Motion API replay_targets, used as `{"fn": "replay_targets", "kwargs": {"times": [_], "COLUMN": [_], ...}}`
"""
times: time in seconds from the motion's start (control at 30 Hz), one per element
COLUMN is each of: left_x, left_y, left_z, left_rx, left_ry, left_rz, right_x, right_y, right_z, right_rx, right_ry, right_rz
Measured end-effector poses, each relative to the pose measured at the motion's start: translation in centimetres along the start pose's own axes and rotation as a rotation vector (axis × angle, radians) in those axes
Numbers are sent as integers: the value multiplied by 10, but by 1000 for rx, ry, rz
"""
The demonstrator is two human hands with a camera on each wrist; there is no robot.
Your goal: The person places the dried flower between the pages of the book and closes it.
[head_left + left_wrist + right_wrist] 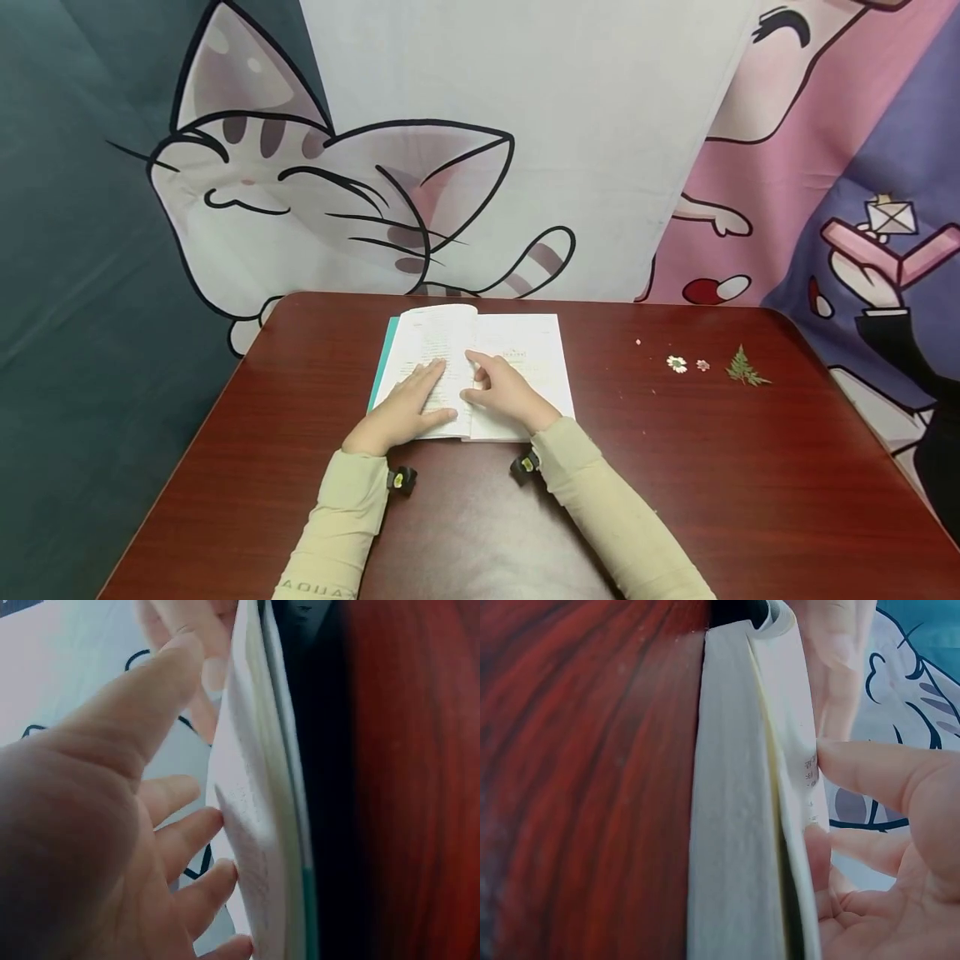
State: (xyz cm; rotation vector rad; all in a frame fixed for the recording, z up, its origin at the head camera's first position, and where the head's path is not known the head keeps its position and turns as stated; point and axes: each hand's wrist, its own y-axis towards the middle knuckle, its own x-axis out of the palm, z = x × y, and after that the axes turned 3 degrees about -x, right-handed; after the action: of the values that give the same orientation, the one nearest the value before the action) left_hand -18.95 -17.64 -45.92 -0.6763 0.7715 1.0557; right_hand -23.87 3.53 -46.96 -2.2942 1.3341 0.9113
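Note:
An open book with printed pages and a teal cover edge lies on the table. My left hand rests on the left page, fingers spread and fairly straight. In the left wrist view the fingertips of that hand touch the paper. My right hand is at the book's gutter, its index finger pointing up along the fold and its thumb on the page. Its other fingers are bent under the palm. The right wrist view shows the thick page block edge-on, with the right hand touching the upper pages.
To the right on the brown table lie a white pressed flower, a small pink flower and a green fern-like leaf. Tiny bits are scattered near them. A cat-print cloth hangs behind the table.

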Motion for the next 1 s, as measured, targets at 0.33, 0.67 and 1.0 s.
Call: {"fn": "replay_targets", "kwargs": {"times": [0.33,0.67,1.0], "left_x": [5,5,1], "left_y": [1,-2,-7], "left_z": [0,3,4], "left_rx": [-90,-114,-106], "left_ry": [74,73,48], "left_rz": [-52,-71,-63], "right_x": [-7,-31,-81], "right_y": [-2,-17,-34], "right_z": [3,4,22], "right_rx": [-49,20,-209], "right_ry": [95,219,4], "right_rz": [-40,-133,-12]}}
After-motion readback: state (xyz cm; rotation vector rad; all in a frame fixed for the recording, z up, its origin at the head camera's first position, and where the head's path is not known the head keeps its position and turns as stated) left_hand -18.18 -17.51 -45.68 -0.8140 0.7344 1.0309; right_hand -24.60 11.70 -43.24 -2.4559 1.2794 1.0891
